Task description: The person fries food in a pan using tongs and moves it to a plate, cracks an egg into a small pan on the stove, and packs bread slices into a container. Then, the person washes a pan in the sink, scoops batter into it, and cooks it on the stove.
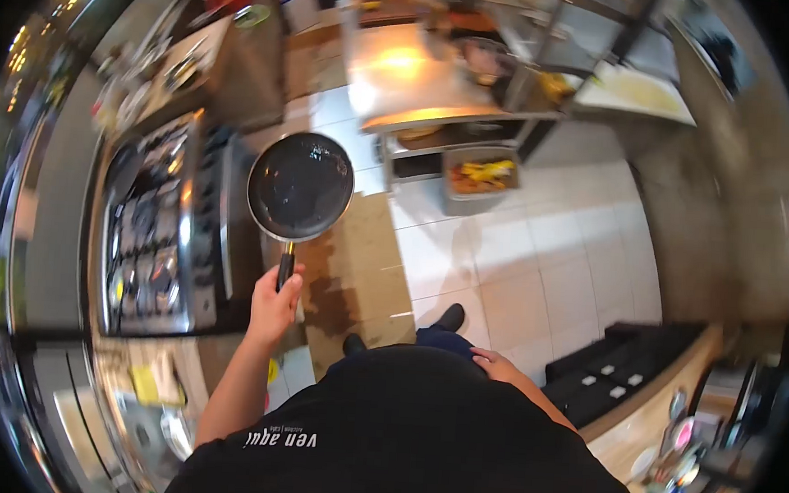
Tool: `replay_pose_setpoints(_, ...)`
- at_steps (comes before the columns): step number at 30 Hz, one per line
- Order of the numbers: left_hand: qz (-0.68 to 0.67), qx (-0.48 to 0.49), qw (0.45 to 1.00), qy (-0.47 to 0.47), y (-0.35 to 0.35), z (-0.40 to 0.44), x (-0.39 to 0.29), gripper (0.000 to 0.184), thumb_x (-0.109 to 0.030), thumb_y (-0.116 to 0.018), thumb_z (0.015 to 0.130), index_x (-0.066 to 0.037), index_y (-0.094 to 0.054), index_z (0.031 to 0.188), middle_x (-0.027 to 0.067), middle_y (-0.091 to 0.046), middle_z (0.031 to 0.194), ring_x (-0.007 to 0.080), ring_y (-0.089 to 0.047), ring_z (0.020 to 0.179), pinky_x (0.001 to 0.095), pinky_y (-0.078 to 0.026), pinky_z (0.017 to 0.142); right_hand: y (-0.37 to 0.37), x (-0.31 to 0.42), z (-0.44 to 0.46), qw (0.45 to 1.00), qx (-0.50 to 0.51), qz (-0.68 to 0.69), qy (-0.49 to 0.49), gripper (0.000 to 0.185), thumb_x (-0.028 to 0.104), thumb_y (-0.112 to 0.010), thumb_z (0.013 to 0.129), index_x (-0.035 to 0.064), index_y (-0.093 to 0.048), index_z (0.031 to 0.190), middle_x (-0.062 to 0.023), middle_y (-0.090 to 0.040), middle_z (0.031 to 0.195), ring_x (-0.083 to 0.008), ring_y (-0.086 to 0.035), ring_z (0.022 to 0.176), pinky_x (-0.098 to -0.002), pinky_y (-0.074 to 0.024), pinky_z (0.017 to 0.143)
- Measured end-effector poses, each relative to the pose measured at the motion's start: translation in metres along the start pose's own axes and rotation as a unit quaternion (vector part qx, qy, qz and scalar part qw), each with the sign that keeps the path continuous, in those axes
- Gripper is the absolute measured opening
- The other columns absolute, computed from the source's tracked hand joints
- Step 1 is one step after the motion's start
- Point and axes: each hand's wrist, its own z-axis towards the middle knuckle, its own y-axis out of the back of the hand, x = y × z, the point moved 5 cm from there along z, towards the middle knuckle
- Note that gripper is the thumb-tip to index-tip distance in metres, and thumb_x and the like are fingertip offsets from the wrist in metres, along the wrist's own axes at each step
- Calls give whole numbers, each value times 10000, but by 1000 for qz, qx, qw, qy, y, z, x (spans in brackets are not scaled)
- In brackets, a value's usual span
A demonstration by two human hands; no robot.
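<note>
A dark, round frying pan point(301, 187) is held out in front of me, its shiny inner surface facing up. My left hand point(275, 304) is wrapped around its black handle, and nothing else is in that hand. The pan hangs in the air over the floor, just to the right of a gas stove point(156, 232). Beside my body, my right hand point(494, 365) rests near my dark trousers with its fingers loosely extended. It holds nothing that I can see.
Ahead stands a steel worktable point(423, 76) with a grey bin point(480, 181) of yellow and orange scraps below. Brown cardboard point(366, 263) covers part of the tiled floor point(538, 255). At left back is a counter point(216, 64); at right, a wooden-edged counter point(646, 425).
</note>
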Motion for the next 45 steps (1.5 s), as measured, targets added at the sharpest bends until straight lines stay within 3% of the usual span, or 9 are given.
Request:
replay_pose_setpoints(5, 23, 153, 988, 7, -175, 55, -7, 787, -122, -633, 1007, -29, -204, 1660, -39, -499, 685, 56, -447, 526, 233, -372, 464, 71, -35, -21, 990, 9, 138, -32, 433, 346, -662, 1023, 98, -693, 1377, -137, -740, 1254, -218, -667, 1160, -356, -481, 1056)
replay_pose_setpoints(10, 26, 242, 968, 54, -326, 94, -12, 895, -96, -659, 975, -19, -111, 1678, -18, -522, 721, 63, -485, 563, 238, -385, 483, 164, 29, -18, 989, -29, 139, 52, 382, 317, -679, 1022, 76, -714, 1317, -89, -734, 1297, -195, -662, 1187, -340, -496, 1030)
replay_pose_setpoints(15, 200, 291, 933, -73, -474, 130, -33, 952, -150, -681, 955, -33, -75, 1679, 6, -564, 711, 87, -499, 520, 279, -383, 438, 256, 143, 11, 878, -48, 463, 112, 442, 374, -586, 1084, 67, -637, 1398, -46, -695, 1241, -148, -650, 1087, -341, -517, 942)
replay_pose_setpoints(18, 72, 343, 937, 9, -567, 142, -47, 951, -75, -650, 972, -34, -16, 1679, 138, -656, 981, 177, -676, 771, 296, -569, 657, 312, 166, 36, 792, -60, 599, 99, 405, 373, -579, 1088, 83, -622, 1367, -34, -680, 1218, -141, -645, 1073, -341, -524, 921)
replay_pose_setpoints(22, 233, 390, 879, -143, -669, 181, -67, 967, -95, -644, 961, -15, 3, 1675, 223, -604, 1285, 289, -648, 1179, 392, -538, 979, 408, 148, 70, 731, -170, 652, 106, 303, 340, -588, 1086, 84, -626, 1245, -35, -673, 1131, -146, -649, 1045, -328, -531, 894)
replay_pose_setpoints(28, 174, 594, 776, -120, -808, 230, -114, 1118, -182, -686, 924, 90, 157, 1606, 227, -702, 1041, 344, -714, 884, 425, -556, 809, 549, 104, 80, 732, -246, 627, 105, 283, 303, -574, 1093, 46, -624, 1201, -51, -686, 1067, -121, -645, 964, -287, -540, 819)
replay_pose_setpoints(32, 313, 619, 691, -205, -889, 295, -182, 1190, -285, -761, 910, 88, 122, 1614, 125, -743, 896, 303, -731, 775, 395, -559, 743, 640, 82, 63, 674, -341, 648, 99, 260, 327, -542, 1097, 78, -584, 1157, -63, -648, 1022, -162, -570, 683, -301, -473, 593)
replay_pose_setpoints(36, 308, 537, 755, -216, -960, 374, -236, 937, -301, -772, 920, -32, -224, 1632, 60, -736, 891, 175, -675, 633, 305, -528, 622, 721, 40, 54, 632, -282, 715, 99, 161, 311, -530, 1104, 160, -523, 1051, 3, -492, 847, -124, -457, 564, -271, -329, 442)
replay_pose_setpoints(45, 357, 303, 839, -278, -1024, 493, -252, 550, -217, -749, 889, -67, -561, 1384, 69, -725, 898, 210, -711, 692, 361, -575, 682, 928, -73, 105, 738, -297, 604, 49, 169, 301, -563, 1084, 144, -499, 1088, 9, -471, 771, -87, -408, 458, -242, -287, 331)
